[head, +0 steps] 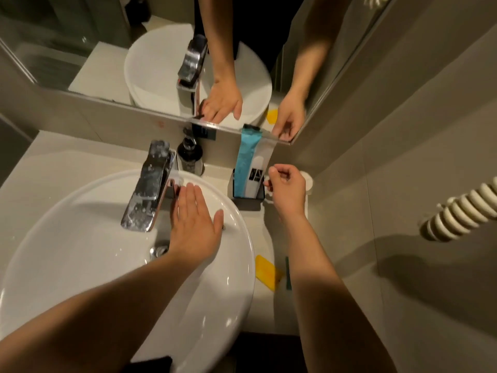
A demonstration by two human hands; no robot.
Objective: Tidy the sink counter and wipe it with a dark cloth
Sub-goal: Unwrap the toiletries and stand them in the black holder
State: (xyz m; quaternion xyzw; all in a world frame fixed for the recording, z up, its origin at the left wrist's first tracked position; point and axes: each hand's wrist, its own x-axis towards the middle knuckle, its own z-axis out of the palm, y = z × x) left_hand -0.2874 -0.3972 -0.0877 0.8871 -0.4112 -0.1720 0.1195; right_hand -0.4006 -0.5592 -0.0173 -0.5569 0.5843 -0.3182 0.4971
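We are early in the job, by our reckoning. Our left hand (195, 224) lies flat and open on the far rim of the basin (80, 238), just beside the tap (148, 187), holding nothing. Our right hand (286, 188) is curled, its fingertips pinched near something small and pale beside the black holder (248, 196) with the blue-and-white tube (248, 162) — we cannot tell whether it grips anything. Loose things lie on the tabletop (53, 162): a yellow item (266, 271) and a thin green one (287, 273) beside the basin, a dark bottle (191, 157) behind the tap. A dark cloth (150, 364), or what looks like one, shows at the bottom edge — untouched, so wiping is all ahead.
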